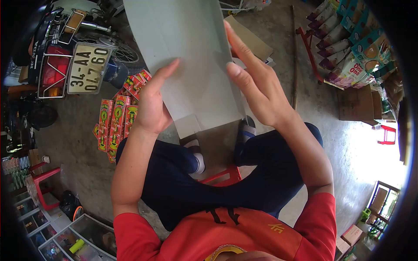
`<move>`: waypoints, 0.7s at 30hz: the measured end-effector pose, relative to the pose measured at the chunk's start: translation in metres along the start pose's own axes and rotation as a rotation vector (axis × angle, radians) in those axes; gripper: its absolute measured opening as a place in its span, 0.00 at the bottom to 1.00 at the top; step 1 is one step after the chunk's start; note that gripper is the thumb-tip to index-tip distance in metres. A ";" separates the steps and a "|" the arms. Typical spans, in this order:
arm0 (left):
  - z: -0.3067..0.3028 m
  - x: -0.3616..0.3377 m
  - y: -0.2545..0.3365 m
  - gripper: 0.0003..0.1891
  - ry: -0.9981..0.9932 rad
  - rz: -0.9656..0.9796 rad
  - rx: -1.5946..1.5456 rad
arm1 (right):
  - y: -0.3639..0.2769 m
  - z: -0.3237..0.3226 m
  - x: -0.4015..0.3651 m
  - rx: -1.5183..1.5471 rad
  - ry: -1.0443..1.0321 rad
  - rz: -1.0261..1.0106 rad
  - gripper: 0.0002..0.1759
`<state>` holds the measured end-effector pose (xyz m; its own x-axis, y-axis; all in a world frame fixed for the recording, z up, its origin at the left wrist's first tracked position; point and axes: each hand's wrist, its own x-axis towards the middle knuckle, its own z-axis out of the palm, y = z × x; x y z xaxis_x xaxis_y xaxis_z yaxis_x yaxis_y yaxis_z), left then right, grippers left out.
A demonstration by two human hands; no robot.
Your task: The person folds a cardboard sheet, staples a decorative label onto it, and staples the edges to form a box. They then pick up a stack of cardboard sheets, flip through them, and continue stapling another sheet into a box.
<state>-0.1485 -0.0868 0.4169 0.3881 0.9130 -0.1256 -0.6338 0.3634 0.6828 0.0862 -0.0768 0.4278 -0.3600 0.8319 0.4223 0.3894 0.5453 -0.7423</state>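
Note:
A long grey-white cardboard carton (198,65), its plain inner face toward me, is held up between my hands over my knees. A small flap (188,126) shows at its lower left end; the far end runs out of view. My left hand (152,102) grips the left edge, thumb on the inner face and the other fingers hidden behind. On the right edge, my right hand (259,82) has its thumb at the near side and a finger stretched along the rim; its remaining fingers are mostly hidden.
Several red patterned boxes (116,119) lie on the concrete floor to the left, below a parked motorbike (56,65). Flat brown cardboard (250,37) lies ahead. Snack packs (348,48) and a brown carton (357,104) stand at right. A red stool (226,176) is beneath me.

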 end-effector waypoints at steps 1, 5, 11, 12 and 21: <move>0.000 0.000 -0.001 0.24 -0.016 -0.012 0.005 | -0.004 -0.002 0.000 0.038 0.000 0.037 0.38; 0.004 -0.004 -0.004 0.24 -0.027 -0.055 0.048 | -0.004 0.004 -0.006 -0.128 -0.040 0.041 0.38; 0.006 0.001 -0.002 0.22 0.124 -0.028 0.228 | -0.002 -0.007 0.001 -0.302 0.050 0.024 0.34; 0.011 0.003 0.000 0.22 0.205 -0.028 0.282 | 0.000 -0.011 0.002 -0.360 0.099 -0.010 0.34; -0.052 0.026 0.019 0.24 0.252 0.037 1.728 | 0.010 -0.012 -0.001 -0.429 -0.206 0.224 0.20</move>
<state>-0.1851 -0.0470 0.3894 0.1800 0.9805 -0.0785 0.8065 -0.1015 0.5824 0.1003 -0.0711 0.4262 -0.3705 0.9190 0.1346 0.7726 0.3854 -0.5045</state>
